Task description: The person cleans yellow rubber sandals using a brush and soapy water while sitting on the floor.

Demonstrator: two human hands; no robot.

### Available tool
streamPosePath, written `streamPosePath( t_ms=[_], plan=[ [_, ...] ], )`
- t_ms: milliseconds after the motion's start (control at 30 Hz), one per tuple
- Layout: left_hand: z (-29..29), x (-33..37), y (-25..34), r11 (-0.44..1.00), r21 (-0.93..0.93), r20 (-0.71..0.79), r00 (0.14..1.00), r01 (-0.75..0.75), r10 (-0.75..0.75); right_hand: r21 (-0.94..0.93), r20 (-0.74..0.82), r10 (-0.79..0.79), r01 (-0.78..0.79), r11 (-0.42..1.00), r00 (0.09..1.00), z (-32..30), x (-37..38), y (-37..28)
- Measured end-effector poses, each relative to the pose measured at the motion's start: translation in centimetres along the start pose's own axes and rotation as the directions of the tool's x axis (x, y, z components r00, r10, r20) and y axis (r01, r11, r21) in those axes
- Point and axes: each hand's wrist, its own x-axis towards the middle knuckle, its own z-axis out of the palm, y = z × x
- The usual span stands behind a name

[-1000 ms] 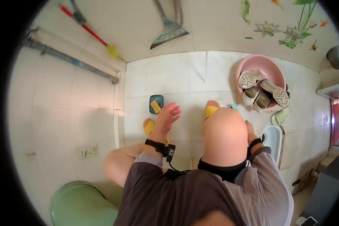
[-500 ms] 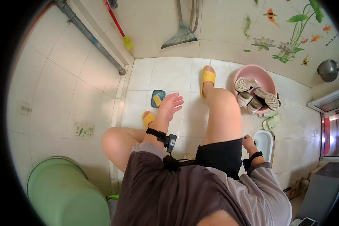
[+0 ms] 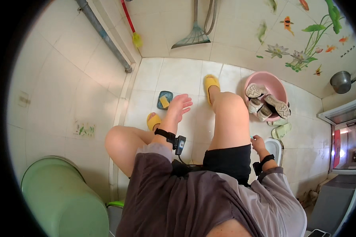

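Note:
My left hand (image 3: 180, 107) hangs over the floor with its fingers apart and nothing in it. Just beyond it lies a dark teal soap dish (image 3: 160, 105) holding a yellow bar of soap (image 3: 164, 102). Beside my right thigh, my right hand (image 3: 259, 143) is closed. A small light-blue tip (image 3: 252, 137) shows at its fingers; the rest of that thing is hidden. Farther right, a pink basin (image 3: 279, 84) holds several light-coloured shoes (image 3: 276, 106), some with their soles up.
Yellow slippers (image 3: 211, 81) are on my feet. Right of my right hand is a white squat toilet (image 3: 279, 149), with green slippers (image 3: 281, 130) beyond it. A big green tub (image 3: 51, 173) stands at left. A squeegee-like broom (image 3: 194, 36) leans on the far wall.
My right hand has lifted slightly forward, and a light-blue tip now shows at its fingers. My right foot has shifted a little left. My left hand stays open in nearly the same place.

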Motion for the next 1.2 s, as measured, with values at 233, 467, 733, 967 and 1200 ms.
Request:
streamPosePath(
  t_ms=[233, 467, 733, 967, 1200],
  plan=[
    [-1.6, -0.5, -0.2, 1.0, 0.021, -0.063, 0.998, 0.02, -0.019, 0.096, 0.094, 0.026, -0.035, 0.995, 0.995, -0.1, -1.6, -4.4],
    [0.1, 1.6, -0.8, 1.0, 0.013, 0.027, 0.999, 0.024, -0.024, 0.166, -0.092, -0.056, 0.071, 0.983, 0.994, -1.1, -0.3, -2.5],
    [-1.1, 1.9, -1.5, 0.996, 0.068, -0.01, 0.998, 0.058, -0.057, 0.064, -0.531, -0.304, 0.395, 0.917, 0.791, -14.3, 0.3, -23.2],
    [-1.7, 2.5, -1.2, 0.994, 0.078, -0.051, 0.996, 0.075, -0.071, -0.236, -0.688, -0.562, 0.59, 0.772, 0.46, -24.4, 4.0, -39.5],
    [-5.1, 3.0, -1.9, 0.991, 0.01, -0.15, 0.98, 0.133, -0.13, -0.378, -0.684, -0.628, 0.557, 0.74, 0.37, -28.2, 6.8, -50.2]
  ],
)
